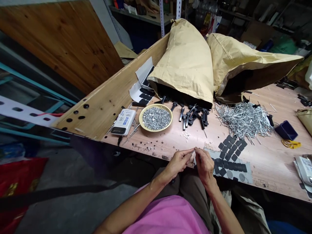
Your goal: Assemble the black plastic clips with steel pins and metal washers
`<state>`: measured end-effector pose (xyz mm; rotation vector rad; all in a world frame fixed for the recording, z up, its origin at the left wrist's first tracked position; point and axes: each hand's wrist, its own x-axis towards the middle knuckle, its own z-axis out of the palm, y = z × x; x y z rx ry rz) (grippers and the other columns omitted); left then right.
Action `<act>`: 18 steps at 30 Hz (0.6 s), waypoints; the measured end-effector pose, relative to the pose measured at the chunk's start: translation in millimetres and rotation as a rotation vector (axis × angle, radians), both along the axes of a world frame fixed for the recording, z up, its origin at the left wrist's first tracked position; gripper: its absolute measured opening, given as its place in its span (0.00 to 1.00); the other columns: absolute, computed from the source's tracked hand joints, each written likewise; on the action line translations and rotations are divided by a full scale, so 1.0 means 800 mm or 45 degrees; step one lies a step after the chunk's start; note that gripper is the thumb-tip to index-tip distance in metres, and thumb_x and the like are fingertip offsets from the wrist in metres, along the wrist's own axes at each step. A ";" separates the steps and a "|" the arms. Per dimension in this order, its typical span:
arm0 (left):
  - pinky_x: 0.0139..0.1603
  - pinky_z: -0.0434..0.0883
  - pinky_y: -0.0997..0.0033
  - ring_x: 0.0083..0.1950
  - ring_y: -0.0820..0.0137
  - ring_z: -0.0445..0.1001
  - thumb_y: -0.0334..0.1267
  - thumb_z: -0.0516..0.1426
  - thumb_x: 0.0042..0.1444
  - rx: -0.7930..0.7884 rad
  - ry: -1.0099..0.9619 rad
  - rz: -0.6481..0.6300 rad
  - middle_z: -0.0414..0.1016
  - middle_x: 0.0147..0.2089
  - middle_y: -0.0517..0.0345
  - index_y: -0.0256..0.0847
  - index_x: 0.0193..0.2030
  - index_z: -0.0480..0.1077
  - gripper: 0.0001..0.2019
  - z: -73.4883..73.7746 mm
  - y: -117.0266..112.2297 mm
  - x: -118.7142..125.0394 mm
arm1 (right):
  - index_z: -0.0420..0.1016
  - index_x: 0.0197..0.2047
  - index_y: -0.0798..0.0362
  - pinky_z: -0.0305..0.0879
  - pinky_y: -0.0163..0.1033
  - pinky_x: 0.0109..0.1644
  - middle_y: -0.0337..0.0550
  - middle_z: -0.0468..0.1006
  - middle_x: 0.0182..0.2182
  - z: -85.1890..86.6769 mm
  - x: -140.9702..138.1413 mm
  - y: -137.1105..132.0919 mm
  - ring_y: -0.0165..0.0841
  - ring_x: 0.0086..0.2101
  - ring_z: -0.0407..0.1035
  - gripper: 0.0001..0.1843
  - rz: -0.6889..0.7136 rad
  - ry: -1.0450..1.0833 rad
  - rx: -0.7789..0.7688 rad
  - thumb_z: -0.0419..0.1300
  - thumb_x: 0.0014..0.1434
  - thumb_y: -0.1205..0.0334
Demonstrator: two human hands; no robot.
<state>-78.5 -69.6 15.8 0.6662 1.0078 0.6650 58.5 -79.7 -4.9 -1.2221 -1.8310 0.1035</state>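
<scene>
My left hand (179, 161) and my right hand (204, 164) meet at the near edge of the wooden table (268, 159). Both are pinched together on a thin metal pin (193, 151) held between their fingertips. Just right of my right hand lies a sheet of black pads (230, 167). A yellow bowl (156, 117) full of small silver nuts stands beyond my left hand. A heap of metal pins (243, 119) lies at the right, and black plastic parts (193, 116) spill from a paper sack.
Two large brown paper sacks (187, 61) lie across the back of the table. A white pack (123, 121) sits left of the bowl, a blue box (285, 130) at the right. A raised wooden board (114, 94) borders the table's left side.
</scene>
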 end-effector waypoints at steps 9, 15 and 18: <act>0.15 0.37 0.82 0.14 0.87 0.42 0.48 0.61 0.47 -0.084 -0.195 -0.265 0.54 0.19 0.72 0.37 0.55 0.67 0.29 0.011 0.016 -0.018 | 0.78 0.38 0.48 0.71 0.36 0.35 0.43 0.79 0.31 0.029 0.040 0.020 0.32 0.33 0.73 0.09 0.299 0.266 -0.532 0.57 0.59 0.58; 0.15 0.39 0.82 0.14 0.86 0.42 0.50 0.62 0.43 -0.077 -0.216 -0.404 0.57 0.19 0.71 0.35 0.51 0.70 0.29 0.007 0.015 -0.020 | 0.78 0.35 0.49 0.69 0.35 0.34 0.42 0.79 0.28 0.050 0.053 0.022 0.32 0.30 0.73 0.11 0.432 0.104 -0.602 0.56 0.59 0.54; 0.16 0.43 0.81 0.15 0.85 0.45 0.51 0.60 0.46 0.075 -0.080 -0.387 0.55 0.17 0.71 0.34 0.47 0.73 0.25 0.007 0.013 -0.017 | 0.78 0.35 0.48 0.69 0.36 0.34 0.42 0.79 0.28 0.061 0.055 0.020 0.33 0.30 0.73 0.12 0.446 -0.027 -0.642 0.55 0.60 0.53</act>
